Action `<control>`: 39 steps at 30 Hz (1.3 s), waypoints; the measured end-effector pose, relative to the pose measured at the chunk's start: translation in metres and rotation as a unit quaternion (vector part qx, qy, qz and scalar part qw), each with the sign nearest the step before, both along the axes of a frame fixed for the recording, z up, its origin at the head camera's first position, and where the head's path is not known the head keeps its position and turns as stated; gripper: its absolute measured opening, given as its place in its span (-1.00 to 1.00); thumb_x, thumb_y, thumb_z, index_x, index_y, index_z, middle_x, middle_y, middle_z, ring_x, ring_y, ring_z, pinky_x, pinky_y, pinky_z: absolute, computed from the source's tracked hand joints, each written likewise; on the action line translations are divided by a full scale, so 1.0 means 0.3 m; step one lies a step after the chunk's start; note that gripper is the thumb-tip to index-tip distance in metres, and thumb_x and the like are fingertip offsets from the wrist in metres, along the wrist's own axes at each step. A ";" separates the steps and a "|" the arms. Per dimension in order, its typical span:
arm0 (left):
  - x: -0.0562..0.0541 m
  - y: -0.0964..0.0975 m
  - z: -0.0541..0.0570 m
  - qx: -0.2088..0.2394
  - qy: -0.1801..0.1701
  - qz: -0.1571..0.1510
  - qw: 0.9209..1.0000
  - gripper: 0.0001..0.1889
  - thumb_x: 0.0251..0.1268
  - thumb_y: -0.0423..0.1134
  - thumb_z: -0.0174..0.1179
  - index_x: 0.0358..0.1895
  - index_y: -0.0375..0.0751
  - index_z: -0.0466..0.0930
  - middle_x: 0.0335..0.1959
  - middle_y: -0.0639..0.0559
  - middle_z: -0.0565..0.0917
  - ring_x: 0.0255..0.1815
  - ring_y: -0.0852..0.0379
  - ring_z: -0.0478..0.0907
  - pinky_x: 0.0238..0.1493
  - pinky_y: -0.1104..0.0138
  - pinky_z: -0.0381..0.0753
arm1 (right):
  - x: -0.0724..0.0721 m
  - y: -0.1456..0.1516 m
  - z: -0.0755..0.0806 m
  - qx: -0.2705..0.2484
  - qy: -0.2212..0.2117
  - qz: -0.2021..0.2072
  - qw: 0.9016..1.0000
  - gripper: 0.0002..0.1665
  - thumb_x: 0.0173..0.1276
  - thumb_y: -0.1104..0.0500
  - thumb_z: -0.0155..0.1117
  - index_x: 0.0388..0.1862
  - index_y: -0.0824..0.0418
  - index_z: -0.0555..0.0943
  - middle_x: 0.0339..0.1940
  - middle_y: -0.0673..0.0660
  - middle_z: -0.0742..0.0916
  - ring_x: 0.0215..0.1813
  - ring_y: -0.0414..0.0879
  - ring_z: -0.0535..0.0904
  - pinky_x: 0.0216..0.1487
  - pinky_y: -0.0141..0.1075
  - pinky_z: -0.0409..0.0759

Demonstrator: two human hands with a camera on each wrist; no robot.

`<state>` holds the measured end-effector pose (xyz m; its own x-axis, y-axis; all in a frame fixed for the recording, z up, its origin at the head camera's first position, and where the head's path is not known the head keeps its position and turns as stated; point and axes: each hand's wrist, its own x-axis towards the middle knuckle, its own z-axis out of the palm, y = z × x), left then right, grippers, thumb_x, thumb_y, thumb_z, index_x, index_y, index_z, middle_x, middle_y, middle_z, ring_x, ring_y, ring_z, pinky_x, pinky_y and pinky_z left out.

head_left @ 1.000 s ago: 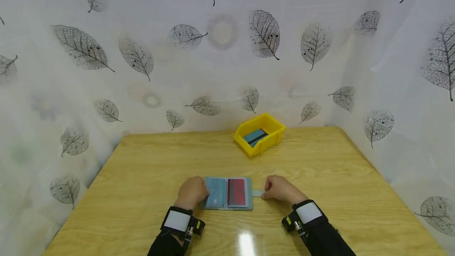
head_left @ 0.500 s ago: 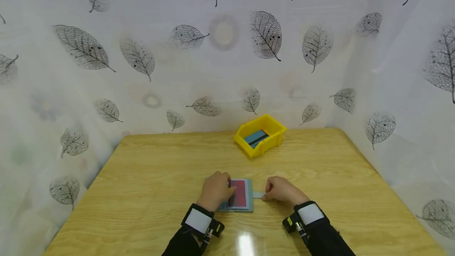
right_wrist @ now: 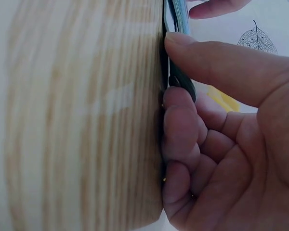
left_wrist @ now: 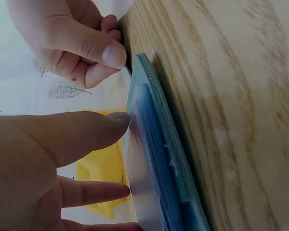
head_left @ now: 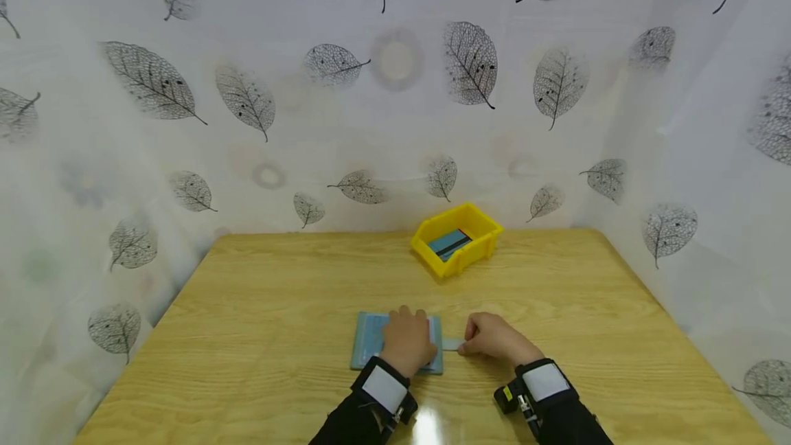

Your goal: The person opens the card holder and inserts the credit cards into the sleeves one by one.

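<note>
A blue-green card holder (head_left: 368, 339) lies open on the wooden table, its clear sleeves stacked in the middle. Across its right page rests my left hand (head_left: 408, 343), palm down, hiding most of that side. The left wrist view shows the left thumb and spread, nearly straight fingers (left_wrist: 94, 192) touching the top sleeve of the thick page stack (left_wrist: 156, 159). My right hand (head_left: 496, 338) pinches the end of the pale strap (head_left: 451, 345) that sticks out from the holder's right edge. Its other fingers (right_wrist: 180, 127) are curled close to the tabletop.
Behind the holder, toward the back of the wooden table (head_left: 278, 280), stands a yellow bin (head_left: 469, 253) with blue, dark-striped cards (head_left: 449, 244) inside. A white curtain (head_left: 395, 129) printed with leaves surrounds the table at the back and sides.
My left hand has moved from the holder's left edge across to its right page, turning a sleeve over the red card. The right hand keeps pinching the strap.
</note>
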<state>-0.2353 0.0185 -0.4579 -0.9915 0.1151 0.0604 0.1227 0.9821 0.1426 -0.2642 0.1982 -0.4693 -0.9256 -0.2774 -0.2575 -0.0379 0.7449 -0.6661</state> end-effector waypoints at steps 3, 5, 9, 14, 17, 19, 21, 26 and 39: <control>0.000 0.011 0.006 -0.025 -0.001 -0.010 1.000 -0.49 -0.02 0.06 0.44 -0.13 -0.26 0.60 -0.26 -0.20 0.54 -0.17 -0.10 0.50 -0.24 0.15 0.58 | 0.005 0.004 0.008 -0.007 0.006 0.003 1.000 -0.68 0.07 0.23 0.52 -0.48 0.19 0.47 -0.53 0.05 0.52 -0.50 -0.10 0.40 -0.47 -0.30 0.34; -0.002 0.014 0.006 -0.037 -0.009 -0.018 0.999 -0.46 0.01 0.08 0.43 -0.07 -0.26 0.59 -0.22 -0.22 0.55 -0.13 -0.10 0.50 -0.14 0.16 0.56 | 0.007 0.006 0.012 -0.014 0.004 0.004 1.000 -0.67 0.07 0.23 0.52 -0.48 0.20 0.47 -0.53 0.06 0.52 -0.51 -0.09 0.40 -0.47 -0.30 0.34; -0.012 0.007 0.000 -0.003 -0.020 -0.024 0.999 -0.48 0.00 0.03 0.45 -0.08 -0.29 0.58 -0.24 -0.23 0.54 -0.14 -0.13 0.50 -0.15 0.13 0.55 | 0.005 0.013 0.011 -0.025 -0.002 0.010 1.000 -0.68 0.08 0.22 0.52 -0.47 0.20 0.47 -0.53 0.06 0.52 -0.51 -0.10 0.42 -0.49 -0.31 0.36; -0.037 -0.035 0.005 0.122 -0.064 -0.020 0.990 -0.44 0.01 -0.09 0.44 0.05 -0.34 0.54 -0.22 -0.25 0.54 -0.18 -0.16 0.51 -0.26 0.06 0.57 | -0.004 0.020 0.016 -0.029 -0.004 0.028 0.999 -0.68 0.09 0.20 0.50 -0.48 0.18 0.46 -0.53 0.04 0.52 -0.52 -0.13 0.42 -0.50 -0.33 0.37; -0.049 -0.073 0.014 0.188 -0.096 -0.024 0.977 -0.43 0.05 -0.13 0.39 0.11 -0.37 0.50 -0.23 -0.22 0.59 -0.26 -0.08 0.54 -0.28 0.08 0.58 | -0.005 0.020 0.016 -0.029 -0.002 0.026 0.999 -0.67 0.09 0.20 0.51 -0.47 0.19 0.46 -0.53 0.04 0.52 -0.51 -0.13 0.41 -0.49 -0.33 0.35; -0.051 -0.099 0.021 0.225 -0.112 -0.027 0.967 -0.48 0.08 -0.16 0.36 0.08 -0.38 0.50 -0.27 -0.19 0.61 -0.33 -0.02 0.53 -0.32 0.12 0.58 | -0.003 0.016 0.013 -0.029 -0.002 0.013 0.999 -0.67 0.06 0.21 0.53 -0.47 0.20 0.46 -0.53 0.05 0.52 -0.50 -0.11 0.42 -0.48 -0.33 0.35; -0.049 -0.125 0.026 0.256 -0.124 -0.026 0.958 -0.58 0.10 -0.18 0.33 -0.02 -0.35 0.54 -0.32 -0.13 0.62 -0.38 0.04 0.51 -0.37 0.18 0.56 | 0.000 0.013 0.012 -0.026 -0.003 0.005 1.000 -0.66 0.06 0.22 0.53 -0.47 0.20 0.46 -0.52 0.05 0.52 -0.49 -0.11 0.41 -0.48 -0.32 0.34; -0.034 -0.190 0.041 0.281 -0.118 -0.029 0.952 -0.86 0.15 -0.19 0.26 -0.37 -0.19 0.56 -0.50 0.05 0.53 -0.51 0.13 0.42 -0.53 0.31 0.38 | 0.006 0.005 0.015 -0.021 -0.005 -0.005 1.000 -0.67 0.06 0.24 0.53 -0.47 0.21 0.46 -0.53 0.06 0.51 -0.49 -0.10 0.41 -0.46 -0.30 0.34; -0.002 -0.333 0.034 0.219 -0.076 -0.008 0.973 -0.59 0.14 -0.28 0.31 -0.73 -0.11 0.28 -0.74 0.13 0.27 -0.69 0.20 0.19 -0.63 0.39 0.14 | 0.010 -0.002 0.012 -0.005 -0.002 -0.008 1.000 -0.68 0.07 0.24 0.52 -0.47 0.20 0.46 -0.53 0.06 0.51 -0.48 -0.09 0.40 -0.46 -0.29 0.33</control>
